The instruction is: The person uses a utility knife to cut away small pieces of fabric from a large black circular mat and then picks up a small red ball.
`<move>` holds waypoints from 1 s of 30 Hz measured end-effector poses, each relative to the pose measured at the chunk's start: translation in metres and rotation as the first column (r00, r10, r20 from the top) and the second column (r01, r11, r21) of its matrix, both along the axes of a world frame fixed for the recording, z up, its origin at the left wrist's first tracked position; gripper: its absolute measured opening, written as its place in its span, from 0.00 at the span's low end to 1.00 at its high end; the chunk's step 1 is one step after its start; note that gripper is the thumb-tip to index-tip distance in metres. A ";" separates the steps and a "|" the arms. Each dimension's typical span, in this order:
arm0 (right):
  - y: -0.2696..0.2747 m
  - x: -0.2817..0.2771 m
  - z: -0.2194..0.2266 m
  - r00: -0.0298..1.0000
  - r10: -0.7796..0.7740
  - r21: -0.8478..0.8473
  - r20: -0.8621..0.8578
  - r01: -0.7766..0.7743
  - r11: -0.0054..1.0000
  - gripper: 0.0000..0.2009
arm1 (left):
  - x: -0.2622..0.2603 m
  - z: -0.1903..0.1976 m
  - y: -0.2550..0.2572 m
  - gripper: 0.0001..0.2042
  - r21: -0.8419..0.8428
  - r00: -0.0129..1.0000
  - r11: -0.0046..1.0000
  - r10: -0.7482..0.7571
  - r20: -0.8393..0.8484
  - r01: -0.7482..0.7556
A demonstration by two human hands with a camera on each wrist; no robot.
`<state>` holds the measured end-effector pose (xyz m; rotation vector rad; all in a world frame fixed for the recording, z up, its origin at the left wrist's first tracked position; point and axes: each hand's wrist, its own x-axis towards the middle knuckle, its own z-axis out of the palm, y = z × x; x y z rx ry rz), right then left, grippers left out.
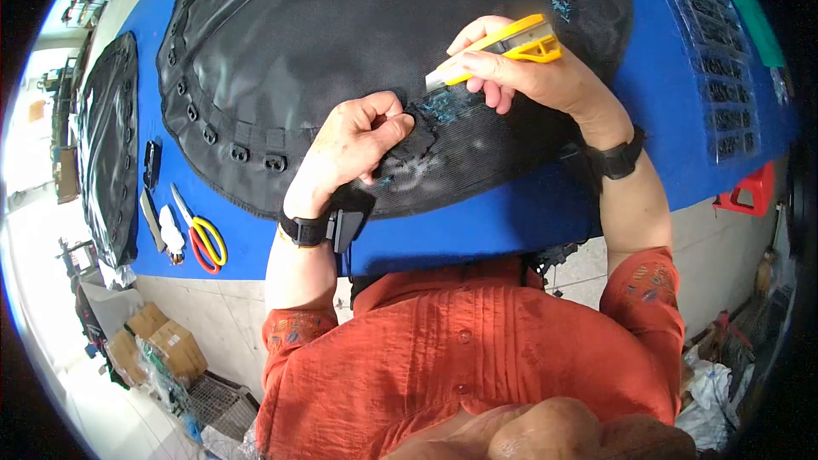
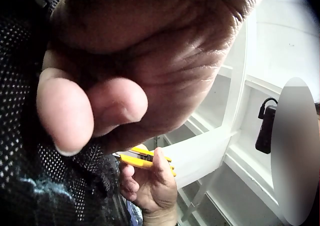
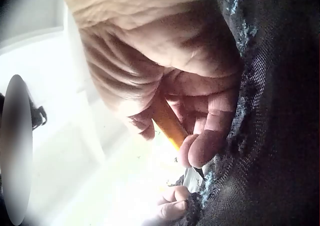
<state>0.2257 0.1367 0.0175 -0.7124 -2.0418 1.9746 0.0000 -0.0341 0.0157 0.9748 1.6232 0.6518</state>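
In the head view the right hand grips a yellow utility knife, its blade pointing left and down at the black mesh cover. Light-blue thread scraps lie on the fabric just under the blade. To the left of them the left hand pinches a dark bit of the fabric between thumb and forefinger. The left wrist view shows curled fingertips against the mesh, the knife beyond. In the right wrist view the knife's yellow body runs under the fingers, near the blue threads.
Scissors with red and yellow handles lie at the left on the blue table, beside small tools. Another black cover is farther left. Clear sheets with black parts lie at the right, and a red stool stands below.
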 end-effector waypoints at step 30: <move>-0.012 0.001 0.001 0.989 0.146 0.117 -0.019 -0.142 0.983 0.16 | -0.003 -0.002 -0.002 0.10 0.038 0.999 0.998 -0.045 0.007 0.044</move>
